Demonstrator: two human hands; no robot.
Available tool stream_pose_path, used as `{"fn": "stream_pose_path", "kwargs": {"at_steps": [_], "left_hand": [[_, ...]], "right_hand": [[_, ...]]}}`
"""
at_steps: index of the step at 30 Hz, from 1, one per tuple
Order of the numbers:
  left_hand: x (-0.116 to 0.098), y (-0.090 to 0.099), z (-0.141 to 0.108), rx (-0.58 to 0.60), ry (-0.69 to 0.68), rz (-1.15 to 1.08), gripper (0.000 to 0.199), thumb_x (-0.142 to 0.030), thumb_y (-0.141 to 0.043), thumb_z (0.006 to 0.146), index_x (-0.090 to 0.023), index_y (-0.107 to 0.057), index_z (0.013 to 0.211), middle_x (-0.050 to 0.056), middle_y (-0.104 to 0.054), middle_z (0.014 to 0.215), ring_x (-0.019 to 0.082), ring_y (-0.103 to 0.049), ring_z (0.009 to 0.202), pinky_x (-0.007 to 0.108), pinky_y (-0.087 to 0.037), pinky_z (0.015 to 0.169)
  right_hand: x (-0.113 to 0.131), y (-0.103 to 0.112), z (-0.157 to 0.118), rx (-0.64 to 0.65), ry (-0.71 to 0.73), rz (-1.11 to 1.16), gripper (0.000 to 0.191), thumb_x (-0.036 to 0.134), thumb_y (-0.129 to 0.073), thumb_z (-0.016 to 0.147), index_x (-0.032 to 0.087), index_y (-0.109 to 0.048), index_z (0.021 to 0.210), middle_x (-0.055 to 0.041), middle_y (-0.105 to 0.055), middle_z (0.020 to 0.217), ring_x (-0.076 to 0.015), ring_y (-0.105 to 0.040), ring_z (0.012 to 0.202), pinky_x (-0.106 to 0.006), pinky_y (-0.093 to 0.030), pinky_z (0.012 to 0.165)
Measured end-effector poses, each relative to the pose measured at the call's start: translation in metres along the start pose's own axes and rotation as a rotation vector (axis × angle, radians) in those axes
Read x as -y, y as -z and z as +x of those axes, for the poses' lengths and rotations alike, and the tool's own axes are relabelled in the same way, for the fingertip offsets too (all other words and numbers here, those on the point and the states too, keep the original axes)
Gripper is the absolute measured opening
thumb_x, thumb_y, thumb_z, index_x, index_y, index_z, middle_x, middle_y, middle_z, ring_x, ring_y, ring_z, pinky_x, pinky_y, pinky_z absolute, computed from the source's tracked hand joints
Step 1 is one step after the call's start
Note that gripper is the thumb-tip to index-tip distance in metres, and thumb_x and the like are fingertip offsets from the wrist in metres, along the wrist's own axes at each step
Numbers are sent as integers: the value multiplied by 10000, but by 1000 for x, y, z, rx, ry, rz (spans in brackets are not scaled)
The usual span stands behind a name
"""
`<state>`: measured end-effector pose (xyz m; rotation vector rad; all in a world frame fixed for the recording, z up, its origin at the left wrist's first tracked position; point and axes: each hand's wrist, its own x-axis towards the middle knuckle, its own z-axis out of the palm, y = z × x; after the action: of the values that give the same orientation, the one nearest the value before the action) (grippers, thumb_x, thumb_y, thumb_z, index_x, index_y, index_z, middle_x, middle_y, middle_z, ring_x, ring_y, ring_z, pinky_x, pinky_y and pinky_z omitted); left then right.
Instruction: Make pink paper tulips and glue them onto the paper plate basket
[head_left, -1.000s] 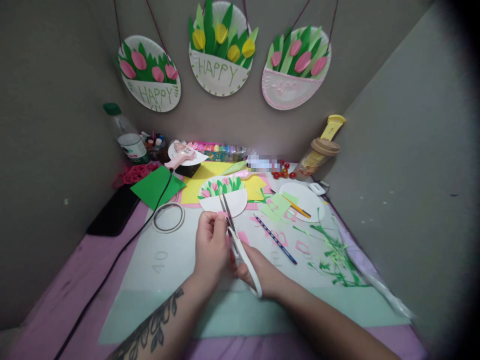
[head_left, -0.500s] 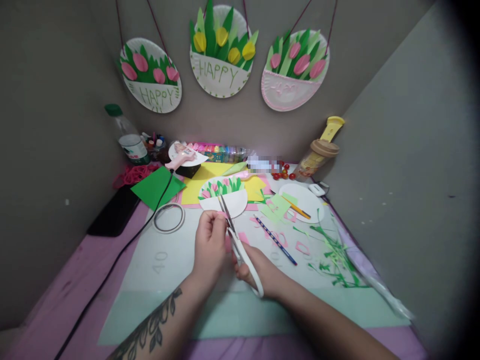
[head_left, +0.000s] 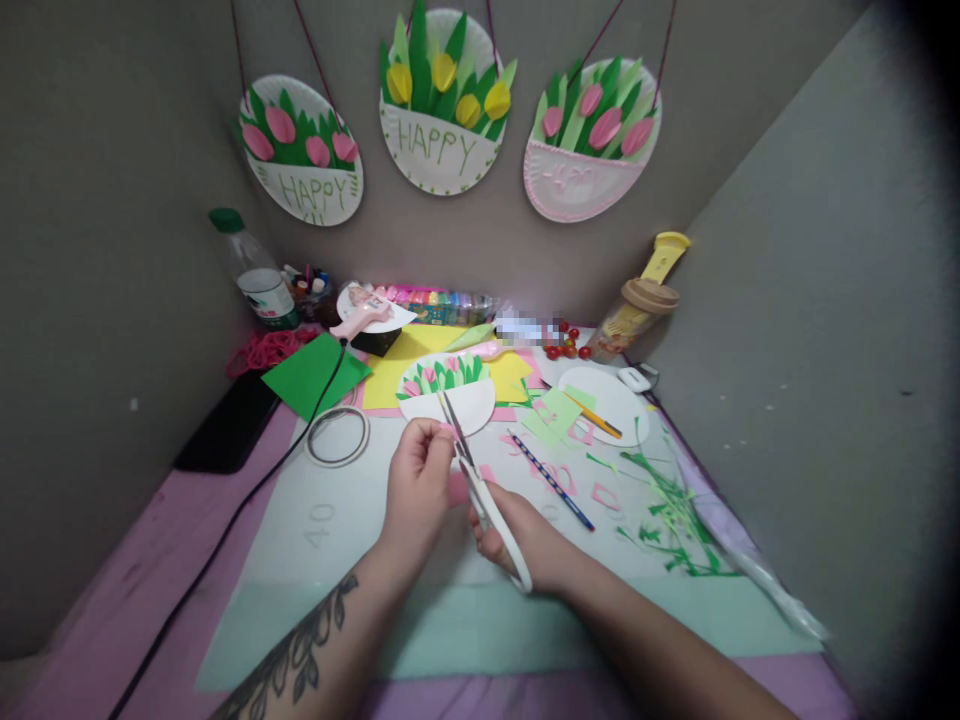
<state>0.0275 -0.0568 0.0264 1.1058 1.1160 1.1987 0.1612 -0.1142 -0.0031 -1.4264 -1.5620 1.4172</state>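
My right hand (head_left: 510,530) is closed on the white handles of a pair of scissors (head_left: 480,490), whose blades point up and away, slightly parted. My left hand (head_left: 420,480) pinches a small piece of pink paper (head_left: 446,431) beside the blades. Under and between the hands lies another pink paper (head_left: 459,488) on the mat. Just beyond the scissor tips is a white paper plate piece (head_left: 450,405) with green leaves and pink tulips on it.
A blue pencil (head_left: 551,480), pink scraps and green clippings (head_left: 675,510) lie to the right. At left are a tape roll (head_left: 337,437), green paper (head_left: 315,378), a black cable and a bottle (head_left: 262,285). Three decorated plates (head_left: 442,150) hang on the wall.
My right hand and the scissors have shifted slightly to the right. My left hand has moved a little, still pinching the pink paper.
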Motion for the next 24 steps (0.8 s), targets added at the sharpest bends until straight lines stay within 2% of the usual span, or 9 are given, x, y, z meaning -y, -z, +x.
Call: {"fn": "stream_pose_path", "kwargs": {"at_steps": [18,24], "left_hand": [[-2,4,3,29,-24,44,172,-333,-527,841,-197,-502,738,-53,-464,625,81,-337,508,198,-308,504],[-3,4,4,25,-58,85,168,-319,-532,835,-192,-507,728,-50,-471,641,85,-365,535,203,-330,533]], "right_hand": [[-2,7,-1,4,17,-41,130,171,-516,652,189,-467,771,16,-514,680,-117,-428,589,-228,-367,526],[-2,9,-3,19,30,-44,129,221,-516,669,186,-469,784,19,-502,673,-113,-422,578,-229,-357,516]]}}
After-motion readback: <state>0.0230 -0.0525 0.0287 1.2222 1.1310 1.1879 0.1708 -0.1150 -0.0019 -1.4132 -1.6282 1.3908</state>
